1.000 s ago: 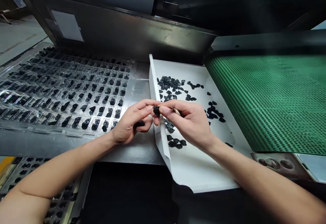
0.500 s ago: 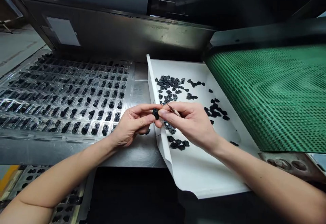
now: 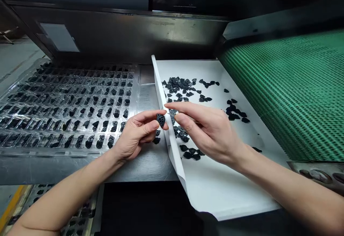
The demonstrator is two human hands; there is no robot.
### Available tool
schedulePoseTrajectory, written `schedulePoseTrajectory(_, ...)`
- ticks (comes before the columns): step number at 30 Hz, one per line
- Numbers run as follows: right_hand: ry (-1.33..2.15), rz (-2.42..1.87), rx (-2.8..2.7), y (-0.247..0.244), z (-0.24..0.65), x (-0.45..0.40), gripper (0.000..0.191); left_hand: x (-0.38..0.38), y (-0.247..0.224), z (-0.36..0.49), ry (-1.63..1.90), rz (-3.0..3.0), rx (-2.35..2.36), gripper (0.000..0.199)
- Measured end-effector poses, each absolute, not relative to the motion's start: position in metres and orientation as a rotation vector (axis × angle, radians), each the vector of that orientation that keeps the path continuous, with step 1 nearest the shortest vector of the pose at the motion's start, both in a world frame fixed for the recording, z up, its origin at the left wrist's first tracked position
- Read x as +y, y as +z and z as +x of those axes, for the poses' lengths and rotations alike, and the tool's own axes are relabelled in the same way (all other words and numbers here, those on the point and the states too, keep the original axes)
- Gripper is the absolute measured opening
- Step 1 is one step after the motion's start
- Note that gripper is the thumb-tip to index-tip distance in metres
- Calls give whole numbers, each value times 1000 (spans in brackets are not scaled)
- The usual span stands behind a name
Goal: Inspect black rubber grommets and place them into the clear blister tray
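My left hand (image 3: pixel 138 132) pinches a small black round plastic part (image 3: pixel 161 120) with a spoked, wheel-like face between thumb and fingertips. It is held just left of the white tray's raised edge. My right hand (image 3: pixel 208 126) is over the tray, close to the part but apart from it. Its index finger is stretched out and its thumb stands away from it, while the other fingers curl out of sight. The slim pointed tool that hand held earlier cannot be made out now. Below my left fingertips, loose black parts (image 3: pixel 157 140) lie on the metal table.
A clear plastic tray (image 3: pixel 136 101) with rows of filled pockets lies at left. The white tray (image 3: pixel 228 193) holds scattered clusters of black parts (image 3: pixel 178 85). A green mesh belt (image 3: pixel 301 96) runs at right, and a metal panel (image 3: pixel 134 37) stands behind. Another filled tray (image 3: pixel 90 202) sits lower left.
My right hand has drawn back from the part and its index finger has straightened. The pointed tool has gone from sight. My left hand keeps the part, its spoked face now showing.
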State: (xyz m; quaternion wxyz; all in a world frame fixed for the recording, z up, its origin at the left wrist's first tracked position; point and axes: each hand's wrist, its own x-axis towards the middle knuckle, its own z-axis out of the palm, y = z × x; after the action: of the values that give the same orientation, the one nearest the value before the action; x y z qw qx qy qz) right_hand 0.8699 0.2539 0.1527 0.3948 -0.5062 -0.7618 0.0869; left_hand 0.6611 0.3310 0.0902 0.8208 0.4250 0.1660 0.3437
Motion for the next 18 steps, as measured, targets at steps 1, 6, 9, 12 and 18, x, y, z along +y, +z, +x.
schedulePoseTrajectory(1,196,-1285,-1952,152,870,254,28,331,90,661,729,907,354,22)
schedulePoseTrajectory(6,111,-1263,-2027,148,870,252,31,332,91,661,764,905,344,21)
schedulePoseTrajectory(9,132,-1259,-2050,147,871,253,32,332,93,661,810,901,363,21)
schedulePoseTrajectory(12,129,-1259,-2070,147,871,253,32,331,94,661,839,899,397,19)
schedulePoseTrajectory(18,156,-1239,-2059,148,870,254,29,329,94,659,842,923,423,20)
